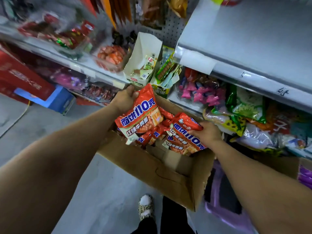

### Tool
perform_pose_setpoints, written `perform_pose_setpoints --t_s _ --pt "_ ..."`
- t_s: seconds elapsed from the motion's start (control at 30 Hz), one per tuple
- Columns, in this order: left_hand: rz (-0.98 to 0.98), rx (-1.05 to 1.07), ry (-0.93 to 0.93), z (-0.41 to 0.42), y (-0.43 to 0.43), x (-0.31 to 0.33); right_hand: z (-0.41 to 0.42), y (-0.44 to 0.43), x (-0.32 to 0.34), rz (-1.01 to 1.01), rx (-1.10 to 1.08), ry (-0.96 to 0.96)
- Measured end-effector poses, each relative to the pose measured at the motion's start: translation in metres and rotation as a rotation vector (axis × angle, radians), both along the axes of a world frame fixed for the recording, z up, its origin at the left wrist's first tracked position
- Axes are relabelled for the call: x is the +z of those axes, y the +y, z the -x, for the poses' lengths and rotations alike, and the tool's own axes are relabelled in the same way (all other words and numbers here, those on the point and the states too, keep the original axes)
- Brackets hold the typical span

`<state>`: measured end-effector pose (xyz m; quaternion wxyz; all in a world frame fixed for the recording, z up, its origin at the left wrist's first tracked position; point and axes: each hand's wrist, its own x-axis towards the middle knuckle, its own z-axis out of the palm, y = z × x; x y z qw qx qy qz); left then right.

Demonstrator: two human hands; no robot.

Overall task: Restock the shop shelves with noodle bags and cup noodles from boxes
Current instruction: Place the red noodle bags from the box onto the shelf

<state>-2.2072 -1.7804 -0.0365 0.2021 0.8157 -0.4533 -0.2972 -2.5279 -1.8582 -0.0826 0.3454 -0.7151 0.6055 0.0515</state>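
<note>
Head view: L hand (125, 98), fingers curled on top edge of red noodle bag (140, 115), held above far-left corner of cardboard box (152, 166). R hand (206, 133), fingers clamped on second noodle bag (185, 137) at box's far-right edge. Other bags (152, 135) inside, far end. Grey shelf (253, 48) upper right.

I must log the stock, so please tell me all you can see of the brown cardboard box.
The cardboard box is brown, plain and worn, its top flaps open. It sits tilted before the lower shelf, partly over a purple plastic thing. Its far end holds red noodle bags; its near end shows bare cardboard bottom.
</note>
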Motion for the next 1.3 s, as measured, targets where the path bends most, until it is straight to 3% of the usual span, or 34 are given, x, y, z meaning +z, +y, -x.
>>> perform_pose_setpoints --t_s 0.1,0.23,0.43,0.57,0.8,1.0,1.3 --pt "0.044 0.033 0.012 0.009 0.01 0.025 0.001 0.004 0.02 0.019 -0.061 -0.034" --pt "0.013 0.046 0.241 0.03 0.027 0.069 0.004 0.014 0.055 0.05 -0.096 -0.096" --pt "-0.288 -0.01 0.549 0.046 0.054 0.118 0.025 0.036 0.115 0.117 -0.107 -0.139" --pt "-0.325 -0.087 0.631 0.062 0.058 0.169 0.048 0.039 0.166 0.171 -0.134 -0.159" --pt "-0.282 -0.262 0.527 0.088 0.039 0.265 0.09 0.032 0.28 0.402 -0.161 -0.088" --pt "-0.127 -0.312 0.305 0.126 0.019 0.353 0.134 0.023 0.379 0.454 -0.175 -0.197" --pt "-0.023 -0.465 0.173 0.172 -0.033 0.446 0.193 -0.017 0.512 0.639 -0.101 -0.208"
